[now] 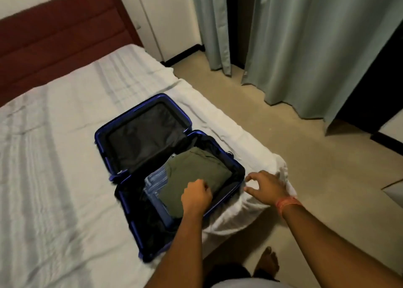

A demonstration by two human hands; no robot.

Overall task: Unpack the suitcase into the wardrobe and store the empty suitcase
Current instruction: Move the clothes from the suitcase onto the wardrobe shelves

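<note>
- the blue suitcase (144, 135) lies open flat on the white bed (54, 178), near the bed's corner.
- a folded olive garment (196, 167) sits in the suitcase's near half, partly over a clear plastic packet (152, 183).
- the left hand (196, 197) curls its fingers into the garment's near edge, gripping it.
- the right hand (268, 187) hovers just beside the suitcase over the sheet, fingers loosely spread and holding nothing.
</note>
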